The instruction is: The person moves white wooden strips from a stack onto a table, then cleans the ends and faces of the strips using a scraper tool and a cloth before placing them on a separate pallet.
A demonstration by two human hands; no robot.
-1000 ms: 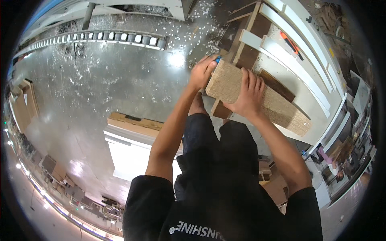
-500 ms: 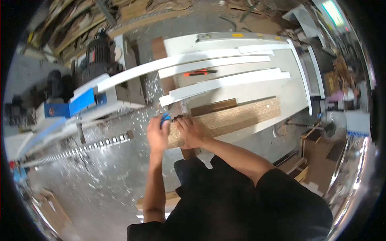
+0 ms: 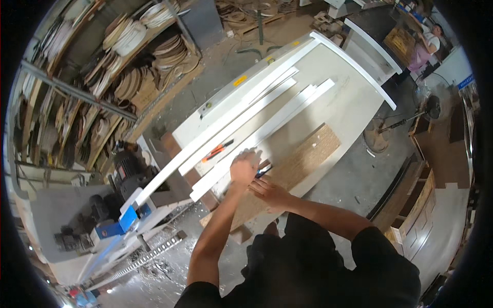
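Note:
A long, tan, rough-textured board lies slantwise along the near side of a white worktable. My right hand rests on the middle of this board, its fingers stretched toward the far edge. Just beyond it hovers my left hand, smeared by motion, so its grip is unclear. Between the two hands shows a small blue and dark thing, too blurred to name. Several white strips lie past my left hand. Near them is an orange and black utility knife.
A machine with a dark motor and blue parts stands at left. Shelves at far left hold curved pieces. A floor fan, brown cabinetry and a person are at right. White scraps litter the floor.
The view has swung, turning the table diagonally. My left hand has gone from the board's left end to its far side near the middle. The right hand now lies farther along the board.

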